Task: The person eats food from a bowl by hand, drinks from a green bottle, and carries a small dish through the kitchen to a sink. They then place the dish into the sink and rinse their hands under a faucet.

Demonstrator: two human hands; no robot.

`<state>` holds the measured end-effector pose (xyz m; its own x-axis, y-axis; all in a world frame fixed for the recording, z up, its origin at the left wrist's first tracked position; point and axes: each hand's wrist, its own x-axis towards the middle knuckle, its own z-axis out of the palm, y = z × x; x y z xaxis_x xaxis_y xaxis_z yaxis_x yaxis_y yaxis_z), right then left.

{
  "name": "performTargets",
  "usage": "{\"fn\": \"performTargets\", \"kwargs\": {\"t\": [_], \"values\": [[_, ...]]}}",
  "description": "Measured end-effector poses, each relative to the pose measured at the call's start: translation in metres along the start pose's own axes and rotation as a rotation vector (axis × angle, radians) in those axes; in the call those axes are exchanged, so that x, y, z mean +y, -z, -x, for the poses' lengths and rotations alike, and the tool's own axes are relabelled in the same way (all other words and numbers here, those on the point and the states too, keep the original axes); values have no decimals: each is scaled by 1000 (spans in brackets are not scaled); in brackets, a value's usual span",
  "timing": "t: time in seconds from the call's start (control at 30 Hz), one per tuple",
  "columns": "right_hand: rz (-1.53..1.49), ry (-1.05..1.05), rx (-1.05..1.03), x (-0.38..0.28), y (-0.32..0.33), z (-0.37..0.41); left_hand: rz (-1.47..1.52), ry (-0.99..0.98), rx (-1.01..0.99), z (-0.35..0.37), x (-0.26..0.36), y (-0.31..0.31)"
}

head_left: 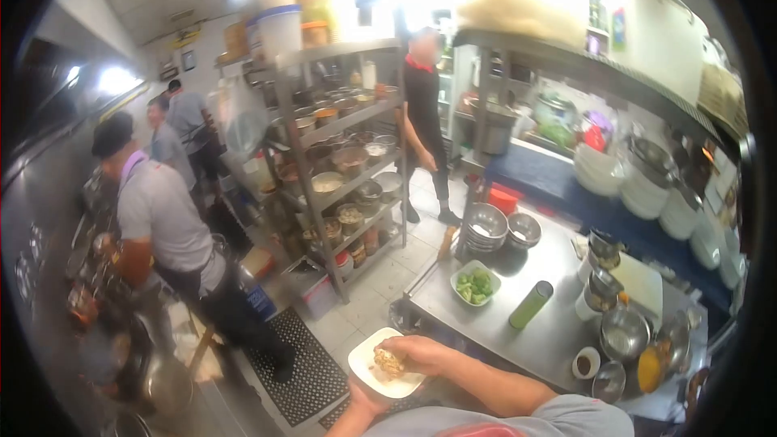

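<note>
A white square bowl (363,356) is held up in front of my body. My left hand (368,398) supports it from beneath at its near side, with most of its fingers hidden under the bowl. Over the bowl's inside, my right hand (419,354) has its fingers curled around a clump of crumbly, golden-brown food (388,362). The exact kind of food is too blurred to tell. To the right, on the steel table (518,352), are a white bowl of green vegetable pieces (476,285) and a green bottle (531,304).
Metal bowls (486,226) are stacked at the table's far side. A shelf rack (340,251) full of containers stands ahead. One co-worker (174,231) works at the stove on the left; another person (425,113) stands beyond the rack. A black mat (295,364) covers the floor.
</note>
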<state>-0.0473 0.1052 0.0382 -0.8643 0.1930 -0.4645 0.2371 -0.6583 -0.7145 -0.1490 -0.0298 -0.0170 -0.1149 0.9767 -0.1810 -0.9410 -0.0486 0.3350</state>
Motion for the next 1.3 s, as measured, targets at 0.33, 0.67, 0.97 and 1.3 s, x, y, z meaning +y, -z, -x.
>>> {"fn": "performTargets", "kwargs": {"t": [0.33,0.67,0.97,1.3], "values": [[357,197,-143,-83,-25,86,-1153,-520,-144,-6,20,-79],[368,333,-120,-165,-66,139,-125,-384,-202,-21,35,-128],[298,218,-269,-158,-104,168,-62,-224,-117,22,20,-106],[758,703,-762,-171,-156,176,-145,-58,-19,98,-13,-84]]}}
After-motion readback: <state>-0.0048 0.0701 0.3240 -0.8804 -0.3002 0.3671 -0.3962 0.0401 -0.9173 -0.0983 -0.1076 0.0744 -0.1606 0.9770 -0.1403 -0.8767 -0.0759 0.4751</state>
